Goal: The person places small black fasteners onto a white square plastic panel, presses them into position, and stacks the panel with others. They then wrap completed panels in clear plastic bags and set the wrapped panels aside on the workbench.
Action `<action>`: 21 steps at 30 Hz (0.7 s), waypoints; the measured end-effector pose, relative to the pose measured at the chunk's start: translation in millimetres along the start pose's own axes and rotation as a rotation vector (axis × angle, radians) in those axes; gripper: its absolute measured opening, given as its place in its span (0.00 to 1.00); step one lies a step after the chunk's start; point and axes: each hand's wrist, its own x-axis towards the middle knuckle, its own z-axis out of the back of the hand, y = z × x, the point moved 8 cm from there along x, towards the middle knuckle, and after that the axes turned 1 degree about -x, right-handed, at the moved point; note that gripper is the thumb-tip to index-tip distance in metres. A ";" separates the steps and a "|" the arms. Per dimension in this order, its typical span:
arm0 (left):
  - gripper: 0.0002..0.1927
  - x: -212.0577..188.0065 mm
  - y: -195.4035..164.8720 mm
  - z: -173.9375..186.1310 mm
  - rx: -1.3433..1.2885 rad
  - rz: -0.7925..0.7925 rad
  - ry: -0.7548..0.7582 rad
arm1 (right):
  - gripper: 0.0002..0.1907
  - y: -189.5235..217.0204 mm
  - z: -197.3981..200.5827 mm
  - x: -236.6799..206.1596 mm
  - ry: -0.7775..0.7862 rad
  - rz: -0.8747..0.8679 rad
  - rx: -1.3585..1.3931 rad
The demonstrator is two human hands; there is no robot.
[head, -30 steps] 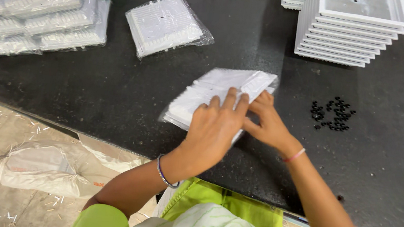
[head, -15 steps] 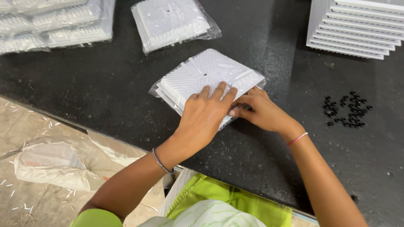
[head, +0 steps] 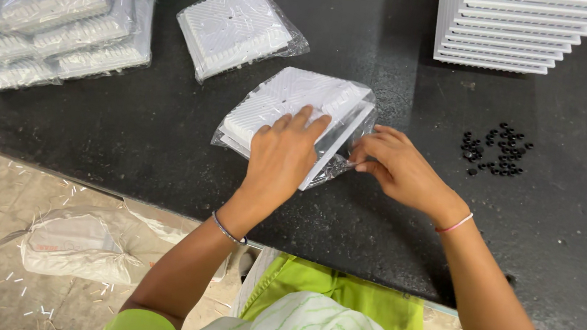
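The left hand (head: 281, 158) lies flat, fingers together, pressing on the stack of white tiles (head: 292, 104) inside its clear bag (head: 340, 164) on the counter (head: 132, 128). The right hand (head: 402, 170) pinches the bag's open edge just beside those fingers. A hard tug could tear the film or slide tiles out

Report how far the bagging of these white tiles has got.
Done: sealed packs piled at far left, one lying apart. In hand: left hand presses a stack in its clear bag; right hand pinches the bag's open end. Left: the unbagged tile stack.
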 end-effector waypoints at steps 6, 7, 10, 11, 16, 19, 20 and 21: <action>0.23 -2.9 -4.3 -11.6 -0.053 0.014 0.060 | 0.09 -20.2 -20.2 -0.3 0.206 -0.224 -0.054; 0.22 -3.7 -4.0 -12.9 -0.047 0.015 0.051 | 0.08 -23.3 -24.0 -3.1 0.252 -0.275 -0.040; 0.20 -4.7 0.0 -17.8 -0.047 0.023 0.027 | 0.11 -31.8 -25.7 -11.5 0.298 -0.406 0.003; 0.20 -5.1 2.6 -19.5 -0.058 0.028 0.028 | 0.13 -33.8 -21.4 -13.5 0.250 -0.436 0.022; 0.19 -6.8 0.7 -30.9 -0.034 0.012 0.035 | 0.12 -52.2 3.3 -11.9 -0.223 -0.553 0.112; 0.19 -6.3 1.6 -36.0 -0.035 0.025 0.042 | 0.17 -60.0 -1.2 -10.6 -0.367 -0.531 0.074; 0.18 -6.0 1.2 -37.9 -0.037 0.032 0.045 | 0.19 -66.3 -9.1 -9.5 -0.357 -0.564 0.079; 0.18 -5.5 1.0 -39.6 -0.040 0.038 0.047 | 0.21 -73.7 -13.8 -10.3 -0.347 -0.597 0.082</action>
